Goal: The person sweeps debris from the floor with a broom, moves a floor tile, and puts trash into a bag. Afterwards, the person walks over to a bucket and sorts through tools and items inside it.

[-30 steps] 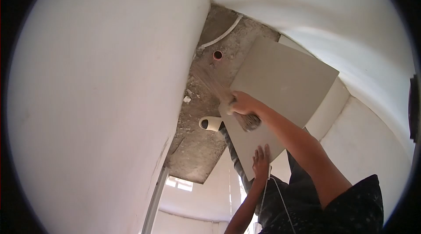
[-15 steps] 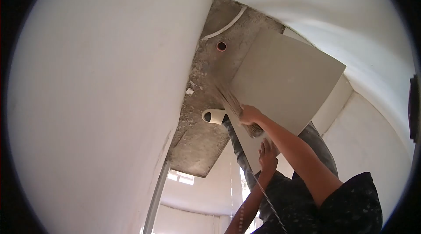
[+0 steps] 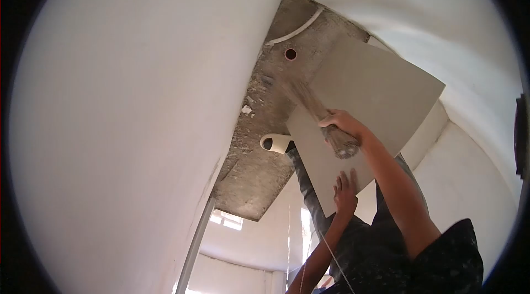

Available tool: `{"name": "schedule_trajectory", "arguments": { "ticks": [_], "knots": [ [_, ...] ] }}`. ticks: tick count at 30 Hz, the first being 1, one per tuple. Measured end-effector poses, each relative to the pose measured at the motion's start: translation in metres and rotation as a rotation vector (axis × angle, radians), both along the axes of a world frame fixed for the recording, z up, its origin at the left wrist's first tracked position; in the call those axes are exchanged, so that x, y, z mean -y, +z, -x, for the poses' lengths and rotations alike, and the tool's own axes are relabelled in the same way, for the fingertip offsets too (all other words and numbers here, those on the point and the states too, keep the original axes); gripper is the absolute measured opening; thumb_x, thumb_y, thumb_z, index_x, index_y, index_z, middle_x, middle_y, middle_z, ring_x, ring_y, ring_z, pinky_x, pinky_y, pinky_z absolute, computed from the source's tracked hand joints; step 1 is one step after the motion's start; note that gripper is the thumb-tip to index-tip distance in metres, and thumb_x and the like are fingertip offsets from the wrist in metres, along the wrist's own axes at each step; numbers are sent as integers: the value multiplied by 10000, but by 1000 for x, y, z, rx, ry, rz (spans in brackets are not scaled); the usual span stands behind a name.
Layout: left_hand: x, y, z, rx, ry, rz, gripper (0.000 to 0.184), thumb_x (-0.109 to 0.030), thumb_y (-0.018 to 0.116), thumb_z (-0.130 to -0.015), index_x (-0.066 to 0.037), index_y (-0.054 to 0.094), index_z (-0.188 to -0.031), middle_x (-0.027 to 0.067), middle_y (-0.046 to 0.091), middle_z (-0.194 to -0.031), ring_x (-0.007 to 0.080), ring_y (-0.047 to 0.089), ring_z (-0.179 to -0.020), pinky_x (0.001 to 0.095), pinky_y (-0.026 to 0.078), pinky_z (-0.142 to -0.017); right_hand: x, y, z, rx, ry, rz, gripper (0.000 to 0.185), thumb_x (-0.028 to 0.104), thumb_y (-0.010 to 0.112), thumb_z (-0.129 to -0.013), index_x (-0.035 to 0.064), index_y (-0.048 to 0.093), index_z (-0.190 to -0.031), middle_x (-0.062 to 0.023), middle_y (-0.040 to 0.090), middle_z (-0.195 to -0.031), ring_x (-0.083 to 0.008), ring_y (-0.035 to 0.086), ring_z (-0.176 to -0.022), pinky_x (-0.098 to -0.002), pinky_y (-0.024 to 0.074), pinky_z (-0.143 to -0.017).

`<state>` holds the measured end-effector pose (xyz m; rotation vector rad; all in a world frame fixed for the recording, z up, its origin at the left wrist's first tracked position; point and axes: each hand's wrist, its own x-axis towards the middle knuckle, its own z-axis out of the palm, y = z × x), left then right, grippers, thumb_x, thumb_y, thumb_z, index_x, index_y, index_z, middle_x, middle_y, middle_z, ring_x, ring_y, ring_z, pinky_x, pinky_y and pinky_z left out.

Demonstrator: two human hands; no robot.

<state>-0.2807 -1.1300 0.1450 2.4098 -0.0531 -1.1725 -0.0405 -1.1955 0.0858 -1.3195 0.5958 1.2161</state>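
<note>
Broom [image 3: 310, 102] nearer the floor hole [image 3: 291, 54]

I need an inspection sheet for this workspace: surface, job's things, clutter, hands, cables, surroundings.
Surface: rough floor, strewn with debris.
Job's things: broom, far end blurred; large grey board.
Clutter: broken bits near the left wall.
Hands: right hand grips the broom; left hand lies on the board, fingers spread.
Cables: thin cord before the dark clothing; its kind, cannot tell.
Surroundings: pale walls, round pipe opening, light-coloured shoe.
</note>
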Motion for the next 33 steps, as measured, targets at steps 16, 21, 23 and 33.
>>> {"name": "schedule_trajectory", "arguments": {
  "ticks": [16, 21, 23, 33],
  "knots": [
    [1, -22, 34, -38, 339, 134, 626, 14, 549, -660, -78, 377, -1255, 214, 389, -1261, 365, 404, -1158, 453, 394, -909, -202, -88, -13, 355, 430, 480, 675, 217, 582, -706, -83, 296, -1237, -260, 462, -1156, -342, 502, -1023, -395, 423, -829],
    [-1, -24, 36, -43, 432, 167, 584, 25, 556, -642, -64, 429, -1206, 198, 426, -1234, 355, 426, -1142, 446, 398, -911, -173, -20, 41, 33, 609, 202, 814, 220, 571, -689, -49, 138, -1323, -281, 479, -1113, -341, 537, -972, -390, 458, -804],
    [-6, -21, 36, -32, 462, 175, 568, 30, 559, -635, -58, 450, -1186, 192, 441, -1223, 351, 435, -1135, 444, 399, -912, -157, -12, 56, 61, 573, 245, 850, 212, 592, -667, -30, 128, -1336, -273, 513, -1061, -324, 556, -950, -389, 475, -770],
    [-15, 17, 0, 276, 446, 48, 515, 75, 557, -574, -51, 550, -1072, 127, 529, -1147, 289, 503, -1075, 399, 429, -893, -99, -26, 57, 317, 769, 345, 866, 341, 662, -609, -54, 278, -1278, -254, 524, -1092, -360, 527, -1006, -390, 436, -834]
  ]
}}
